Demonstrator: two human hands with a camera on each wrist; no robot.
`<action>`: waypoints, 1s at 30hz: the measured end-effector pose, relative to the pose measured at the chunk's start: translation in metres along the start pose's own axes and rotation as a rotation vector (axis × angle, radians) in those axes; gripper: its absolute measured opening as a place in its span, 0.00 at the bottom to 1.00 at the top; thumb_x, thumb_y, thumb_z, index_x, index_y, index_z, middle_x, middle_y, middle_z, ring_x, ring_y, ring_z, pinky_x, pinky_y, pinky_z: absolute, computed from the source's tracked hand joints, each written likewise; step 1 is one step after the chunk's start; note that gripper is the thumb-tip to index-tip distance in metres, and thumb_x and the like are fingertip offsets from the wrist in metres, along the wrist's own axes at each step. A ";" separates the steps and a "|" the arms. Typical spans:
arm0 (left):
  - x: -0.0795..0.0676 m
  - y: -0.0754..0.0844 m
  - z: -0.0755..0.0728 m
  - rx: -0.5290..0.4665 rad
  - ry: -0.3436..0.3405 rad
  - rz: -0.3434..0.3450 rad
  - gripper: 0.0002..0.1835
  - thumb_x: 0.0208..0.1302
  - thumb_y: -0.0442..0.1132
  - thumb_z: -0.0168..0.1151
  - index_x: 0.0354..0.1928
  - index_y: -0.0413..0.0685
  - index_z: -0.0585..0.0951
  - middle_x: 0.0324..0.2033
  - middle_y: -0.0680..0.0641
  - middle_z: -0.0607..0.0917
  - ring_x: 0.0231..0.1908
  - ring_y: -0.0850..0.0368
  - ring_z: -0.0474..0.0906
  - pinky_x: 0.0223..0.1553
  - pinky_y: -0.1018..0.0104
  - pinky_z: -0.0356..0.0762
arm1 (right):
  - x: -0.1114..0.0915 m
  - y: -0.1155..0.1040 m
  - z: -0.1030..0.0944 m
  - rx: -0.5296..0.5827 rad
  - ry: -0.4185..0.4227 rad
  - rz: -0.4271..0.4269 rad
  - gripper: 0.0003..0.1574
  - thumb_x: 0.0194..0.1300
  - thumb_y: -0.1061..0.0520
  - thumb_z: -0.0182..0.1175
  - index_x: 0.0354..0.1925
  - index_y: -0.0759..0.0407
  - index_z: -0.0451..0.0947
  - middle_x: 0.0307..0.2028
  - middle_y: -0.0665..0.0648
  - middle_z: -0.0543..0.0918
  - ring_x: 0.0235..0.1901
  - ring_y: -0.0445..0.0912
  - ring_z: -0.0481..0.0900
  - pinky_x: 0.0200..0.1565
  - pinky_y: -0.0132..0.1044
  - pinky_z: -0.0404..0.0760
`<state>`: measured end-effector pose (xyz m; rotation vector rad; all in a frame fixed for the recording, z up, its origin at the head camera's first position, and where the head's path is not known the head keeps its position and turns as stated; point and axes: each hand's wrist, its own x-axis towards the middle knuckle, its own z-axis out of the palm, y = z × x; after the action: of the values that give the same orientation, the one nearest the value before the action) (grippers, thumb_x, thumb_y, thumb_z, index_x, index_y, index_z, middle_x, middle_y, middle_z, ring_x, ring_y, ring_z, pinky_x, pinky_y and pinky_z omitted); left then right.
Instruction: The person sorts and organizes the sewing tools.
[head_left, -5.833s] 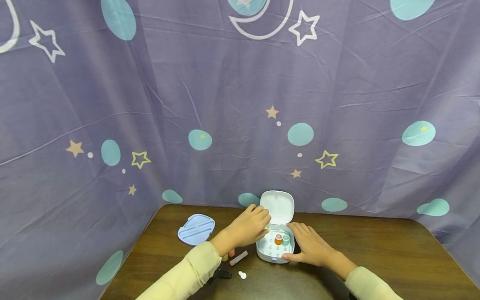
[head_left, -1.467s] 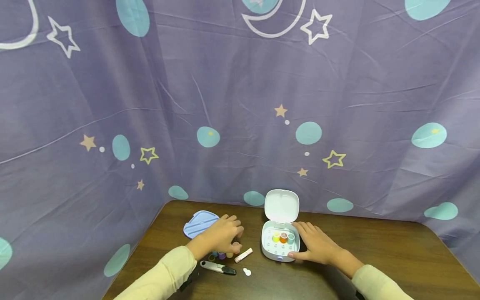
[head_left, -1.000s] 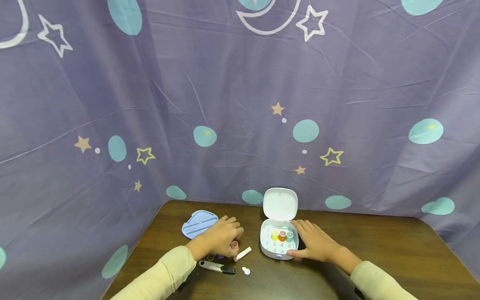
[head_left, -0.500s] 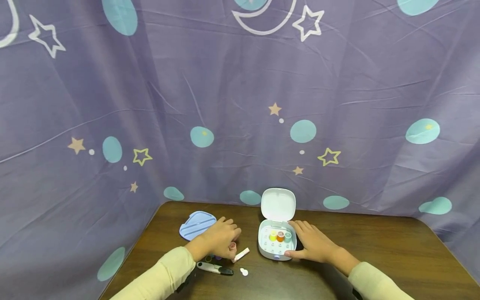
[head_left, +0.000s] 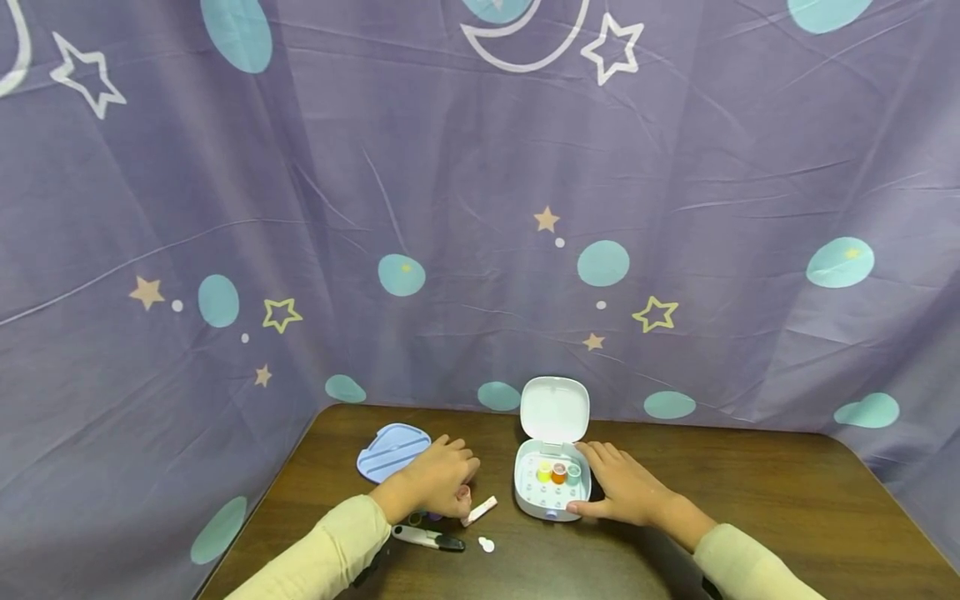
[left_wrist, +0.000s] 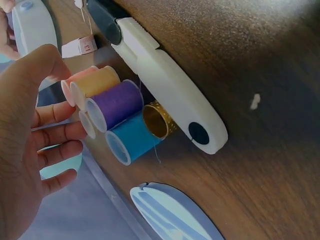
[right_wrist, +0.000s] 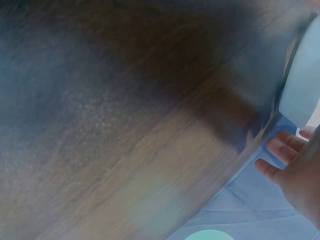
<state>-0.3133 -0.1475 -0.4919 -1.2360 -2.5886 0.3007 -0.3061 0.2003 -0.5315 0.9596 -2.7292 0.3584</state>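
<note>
My left hand (head_left: 438,477) is over a group of thread spools left of the box. Its thumb and index finger pinch a pink thread spool (left_wrist: 80,75), while the other fingers stay extended. Beside it lie a yellow-orange spool (left_wrist: 97,82), a purple spool (left_wrist: 117,102) and a blue spool (left_wrist: 135,140). My right hand (head_left: 630,487) rests against the right side of a white sewing box (head_left: 528,503), thumb at the front rim and straight fingers at the back corner. Inside the box stand a yellow spool (head_left: 544,472), an orange-red spool (head_left: 558,474) and a teal spool (head_left: 573,474).
The box lid (head_left: 555,408) stands raised. Around the left hand lie a blue tray (head_left: 392,454), a white tool with a black end (head_left: 427,538), a gold thimble (left_wrist: 157,120), a folded measuring strip (head_left: 480,511) and a small white piece (head_left: 487,545). A curtain backs the table.
From the box, my left hand has moved left to the loose spools and lowered to pinch the pink one. The yellow spool now stands in the box. My right hand stays put.
</note>
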 end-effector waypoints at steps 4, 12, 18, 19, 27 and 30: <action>0.001 0.001 0.000 0.008 0.006 0.005 0.13 0.43 0.52 0.64 0.23 0.58 0.70 0.23 0.59 0.75 0.31 0.60 0.71 0.37 0.63 0.69 | -0.001 0.001 0.000 0.003 -0.007 0.005 0.64 0.57 0.19 0.60 0.69 0.67 0.66 0.58 0.62 0.78 0.59 0.54 0.77 0.56 0.57 0.79; 0.005 0.003 0.000 -0.012 0.035 0.025 0.12 0.42 0.50 0.65 0.22 0.57 0.71 0.22 0.60 0.73 0.30 0.60 0.69 0.34 0.65 0.65 | -0.005 0.003 -0.002 -0.003 -0.008 0.009 0.65 0.57 0.18 0.57 0.70 0.67 0.65 0.59 0.62 0.77 0.59 0.54 0.76 0.56 0.56 0.78; 0.011 0.004 -0.004 -0.013 0.069 0.036 0.14 0.42 0.49 0.66 0.21 0.56 0.69 0.21 0.59 0.72 0.28 0.60 0.69 0.33 0.65 0.64 | -0.007 0.006 -0.002 -0.013 0.009 -0.002 0.64 0.58 0.18 0.57 0.69 0.67 0.66 0.58 0.61 0.78 0.58 0.53 0.76 0.56 0.55 0.79; 0.012 0.004 -0.005 -0.013 0.071 0.037 0.14 0.43 0.49 0.66 0.21 0.56 0.70 0.21 0.59 0.72 0.28 0.60 0.69 0.33 0.65 0.64 | -0.007 0.007 -0.003 -0.015 0.013 -0.003 0.64 0.58 0.18 0.58 0.69 0.67 0.66 0.58 0.61 0.78 0.58 0.53 0.77 0.56 0.55 0.79; 0.011 -0.001 -0.013 0.020 0.130 0.051 0.14 0.42 0.50 0.66 0.21 0.56 0.70 0.20 0.60 0.70 0.28 0.61 0.68 0.32 0.67 0.64 | -0.001 0.004 0.000 -0.018 0.028 -0.033 0.62 0.58 0.20 0.59 0.68 0.66 0.67 0.56 0.59 0.78 0.57 0.51 0.76 0.60 0.54 0.76; 0.013 0.000 -0.016 0.013 0.153 0.050 0.14 0.42 0.49 0.65 0.20 0.56 0.68 0.19 0.60 0.69 0.27 0.61 0.67 0.32 0.66 0.64 | 0.001 0.005 0.001 -0.037 0.050 -0.058 0.61 0.58 0.20 0.59 0.67 0.65 0.68 0.56 0.59 0.78 0.58 0.52 0.76 0.62 0.53 0.74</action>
<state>-0.3168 -0.1360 -0.4750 -1.2682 -2.4263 0.2233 -0.3095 0.2033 -0.5326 1.0032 -2.6476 0.3157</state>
